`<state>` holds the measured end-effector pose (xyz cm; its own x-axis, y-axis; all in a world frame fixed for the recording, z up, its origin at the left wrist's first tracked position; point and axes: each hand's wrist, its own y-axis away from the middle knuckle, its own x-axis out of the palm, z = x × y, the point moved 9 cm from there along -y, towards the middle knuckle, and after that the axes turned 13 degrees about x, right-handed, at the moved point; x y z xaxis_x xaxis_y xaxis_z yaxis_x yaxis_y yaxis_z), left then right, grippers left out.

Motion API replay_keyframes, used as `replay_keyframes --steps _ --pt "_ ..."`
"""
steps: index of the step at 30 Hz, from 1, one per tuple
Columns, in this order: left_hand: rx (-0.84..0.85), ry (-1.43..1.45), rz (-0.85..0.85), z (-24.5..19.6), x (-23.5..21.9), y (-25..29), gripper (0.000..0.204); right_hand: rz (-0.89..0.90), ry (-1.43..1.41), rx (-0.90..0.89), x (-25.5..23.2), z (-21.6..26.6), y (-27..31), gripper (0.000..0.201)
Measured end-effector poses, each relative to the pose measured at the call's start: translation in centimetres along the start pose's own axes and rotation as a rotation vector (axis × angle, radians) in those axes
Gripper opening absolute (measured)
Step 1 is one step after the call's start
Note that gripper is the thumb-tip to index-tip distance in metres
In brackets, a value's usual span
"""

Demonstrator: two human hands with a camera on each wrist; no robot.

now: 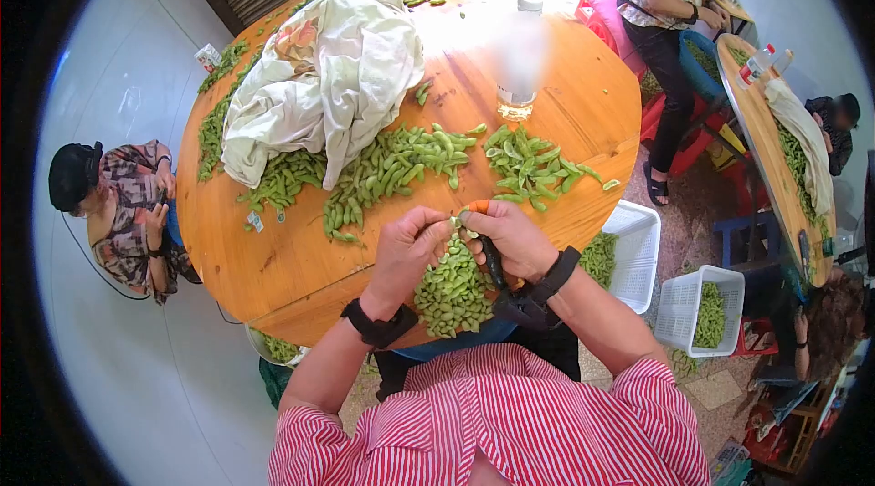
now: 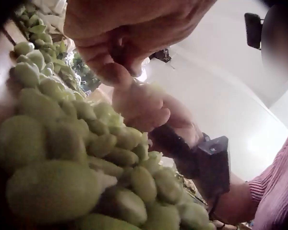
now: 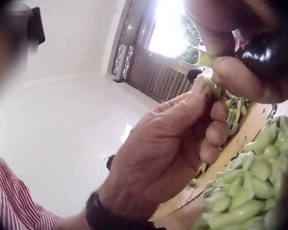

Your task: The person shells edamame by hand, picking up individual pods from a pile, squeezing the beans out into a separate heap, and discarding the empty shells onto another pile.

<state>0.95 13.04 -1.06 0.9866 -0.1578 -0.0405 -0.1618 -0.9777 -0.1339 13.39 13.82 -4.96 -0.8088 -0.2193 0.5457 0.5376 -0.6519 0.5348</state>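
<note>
Over a heap of shelled green beans [image 1: 453, 295] at the table's near edge, both hands meet fingertip to fingertip. My left hand [image 1: 410, 245] pinches one end of a green bean pod [image 3: 205, 58] between thumb and forefinger. At its other side, my right hand [image 1: 518, 238] holds the pod with thumb and curled forefinger. A black tool with a shiny surface [image 1: 493, 263] lies in the right palm, its kind mostly hidden by the fingers. Something orange wraps the right forefinger. In the left wrist view the beans [image 2: 53, 191] fill the foreground, close below the fingers.
Unshelled pods [image 1: 401, 163] and a smaller pile of opened pods [image 1: 533, 167] lie beyond the hands on the wooden table [image 1: 583, 76]. A white cloth [image 1: 365, 58] covers more pods. A clear bottle [image 1: 517, 103] stands behind. White baskets [image 1: 638, 245] stand at right; other people sit around.
</note>
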Motion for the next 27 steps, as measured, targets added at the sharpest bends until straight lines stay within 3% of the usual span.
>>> replay_keyframes --steps 5,13,16,18,20,23,25,27 --pt "0.064 -0.183 -0.007 -1.1 0.1 0.0 0.012 -0.121 0.21 -0.086 0.3 1.1 1.0 0.015" --pt "-0.187 0.23 0.058 1.3 0.9 0.0 0.019 -0.208 0.488 -0.26 0.2 2.9 1.6 0.015" --pt "-0.218 0.168 0.085 1.3 0.9 -0.1 0.018 -0.232 0.493 -0.277 -0.1 3.0 1.6 0.019" --pt "-0.213 0.126 0.111 1.4 1.1 -0.2 0.018 -0.389 0.803 -0.409 -0.6 3.3 1.6 0.025" --pt "-0.207 0.084 0.137 1.7 1.5 -0.4 0.018 -0.411 0.903 -0.452 -0.5 3.1 1.4 0.021" --pt "-0.176 -0.004 0.08 2.2 1.1 -0.6 0.019 -0.454 1.017 -0.514 0.4 4.0 2.4 0.015" --pt "0.13 -0.359 0.118 0.0 0.9 -1.3 0.019 -0.47 1.032 -0.538 0.3 4.7 2.7 0.014" --pt "0.211 -0.468 0.178 -0.7 1.0 -1.3 0.019 -0.658 1.103 -0.726 -0.7 6.6 4.0 0.012"
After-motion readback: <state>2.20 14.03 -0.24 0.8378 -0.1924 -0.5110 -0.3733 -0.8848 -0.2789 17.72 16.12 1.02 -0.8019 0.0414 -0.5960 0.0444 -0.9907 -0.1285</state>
